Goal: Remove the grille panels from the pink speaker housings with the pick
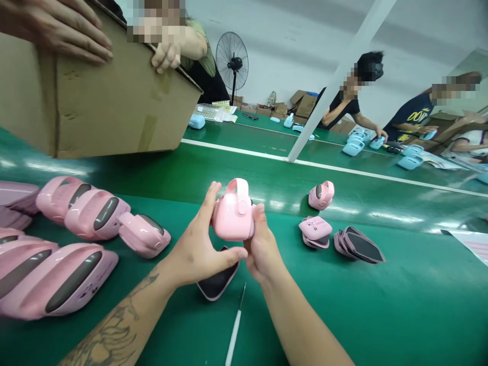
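A pink plastic casing with a loop handle (233, 221) is held upright above the table between my two hands. My left hand (202, 236) lies along its left side, fingers extended and the thumb stretched out below it. On the right side my right hand (263, 239) grips it, the thumb against its edge; the other fingers are mostly hidden. Beneath my hands lies a dark panel with a pink rim (217, 282), partly covered by my left hand. A thin metal-tipped tool with a white handle (234, 330) rests between my forearms.
Several pink casings (87, 277) stand at left. Another casing (321, 195), pink covers (315, 229) and stacked dark panels (360, 245) are at right. Another person's hands hold a large cardboard box (125, 96) over the table's left side. Co-workers handle blue casings (354, 145) beyond.
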A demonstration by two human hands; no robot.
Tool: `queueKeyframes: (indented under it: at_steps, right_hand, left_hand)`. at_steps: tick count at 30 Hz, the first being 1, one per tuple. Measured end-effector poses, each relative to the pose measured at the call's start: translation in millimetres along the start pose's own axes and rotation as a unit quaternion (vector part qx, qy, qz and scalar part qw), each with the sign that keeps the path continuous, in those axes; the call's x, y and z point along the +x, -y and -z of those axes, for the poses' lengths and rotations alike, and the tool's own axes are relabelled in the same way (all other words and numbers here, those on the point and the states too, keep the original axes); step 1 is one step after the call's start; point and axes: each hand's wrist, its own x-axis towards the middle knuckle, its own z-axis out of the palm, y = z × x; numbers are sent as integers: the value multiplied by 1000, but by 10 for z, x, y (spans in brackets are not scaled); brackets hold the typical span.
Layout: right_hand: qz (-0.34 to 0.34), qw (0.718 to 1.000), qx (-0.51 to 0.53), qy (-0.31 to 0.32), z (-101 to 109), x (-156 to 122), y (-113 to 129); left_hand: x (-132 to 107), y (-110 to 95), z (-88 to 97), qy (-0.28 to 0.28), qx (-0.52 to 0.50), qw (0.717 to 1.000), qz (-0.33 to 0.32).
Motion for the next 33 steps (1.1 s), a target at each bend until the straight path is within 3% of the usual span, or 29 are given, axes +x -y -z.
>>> queueKeyframes:
  at_steps: [4,7,9,11,13,15,17,19,23,33]
  right_hand:
    - [-23,1000,-1,-8,-51,-104,2]
    - [-73,996,-20,45,-46,-194,-1]
    - [-99,987,-80,98,26,-231,31]
    - [-69,970,-197,123,148,-237,91]
    - [48,927,-351,121,276,-217,159]
    - [194,843,-475,161,361,-189,201]
    - [290,769,-524,225,384,-169,201]
    - [328,735,-527,272,362,-165,165]
    - [339,724,-533,278,328,-173,96]
    - [371,694,-551,278,362,-214,200]
  left_hand:
    - [-98,35,-19,-36,95,995,-17]
    - [-134,66,46,-76,104,990,-49]
    - [-148,95,130,-91,57,994,-37]
    - [-156,131,219,-101,-60,993,18]
    - [-164,164,290,-85,-205,971,90]
    - [-171,176,330,-49,-306,938,154]
    - [-177,161,337,-1,-346,918,195]
    - [-179,128,324,53,-364,907,203]
    - [-164,81,290,113,-394,889,206]
    - [-149,51,313,156,-423,867,214]
